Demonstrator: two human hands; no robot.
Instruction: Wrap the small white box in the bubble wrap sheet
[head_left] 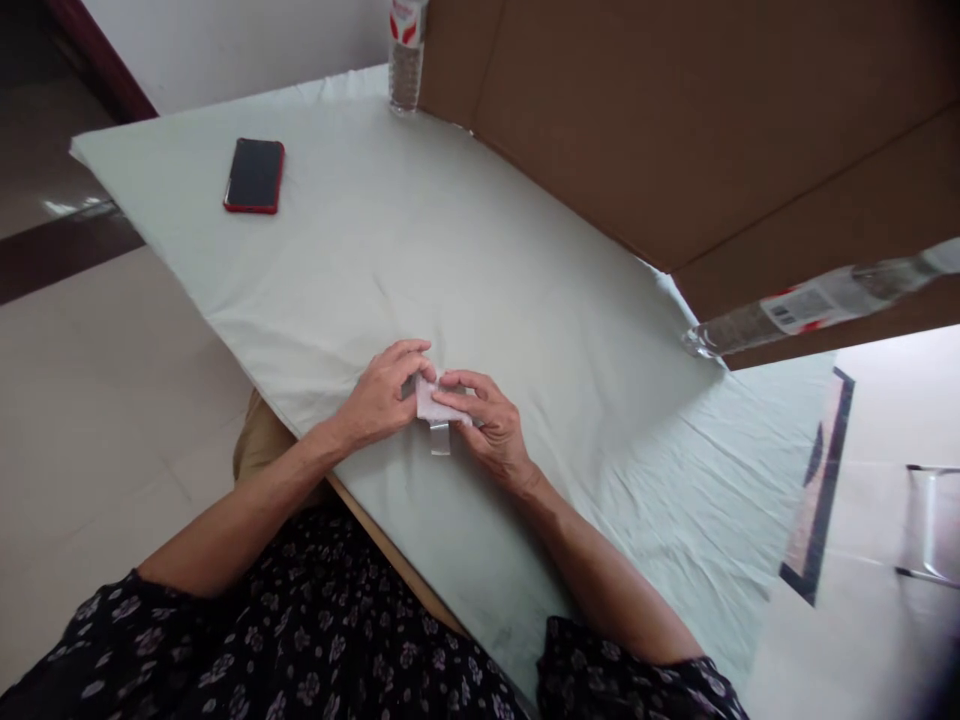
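A small white, roughly rectangular packet (442, 407) is held between my two hands just above the near part of the cloth-covered table. Its exact kind is too small to make out. My right hand (491, 425) grips it from the right, fingers across its upper face and thumb underneath. At its upper left corner, the thumb and forefinger of my left hand (390, 390) pinch the edge. From the packet's lower side hangs a short, shiny, clear strip (440, 439) that looks like tape.
A phone in a red case (255, 176) lies at the table's far left. Large brown cardboard (637, 120) stands along the far right, with a clear water bottle (406, 60) at its left end and another bottle (810, 303) at its right. Pale cloth (337, 250) covers the table.
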